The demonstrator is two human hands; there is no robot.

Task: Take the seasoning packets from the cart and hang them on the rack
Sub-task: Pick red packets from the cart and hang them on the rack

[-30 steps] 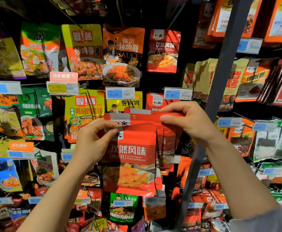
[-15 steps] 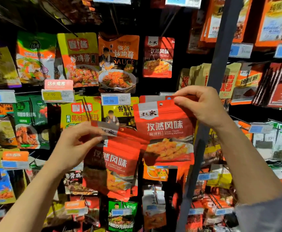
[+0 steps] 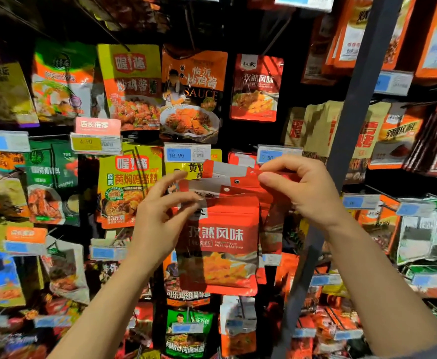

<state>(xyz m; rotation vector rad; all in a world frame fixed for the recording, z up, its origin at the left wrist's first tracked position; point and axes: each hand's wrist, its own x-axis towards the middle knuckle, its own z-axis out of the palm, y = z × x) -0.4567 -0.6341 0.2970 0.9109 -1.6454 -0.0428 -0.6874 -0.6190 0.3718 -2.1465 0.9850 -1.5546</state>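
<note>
A fanned stack of red cumin seasoning packets [image 3: 220,244] hangs in front of the rack at mid height. My left hand [image 3: 160,218] grips the stack by its upper left edge. My right hand [image 3: 302,187] pinches the red top strip of the rearmost packet [image 3: 240,174], near its hang hole. Just behind my right fingers sits the 5.50 price tag [image 3: 269,155] at a peg's tip; the peg itself is hidden. One matching red packet [image 3: 256,86] hangs on the row above. The cart is out of view.
Hanging sauce and seasoning packets fill the dark rack on all sides, with price tags [image 3: 186,152] at the peg tips. A dark metal upright [image 3: 349,125] runs diagonally just right of my right hand. More packets hang beyond it on the right.
My right hand had lifted one red packet up by the upright; now it is back at the stack, pinching a top strip. My left hand has raised the stack toward the right.
</note>
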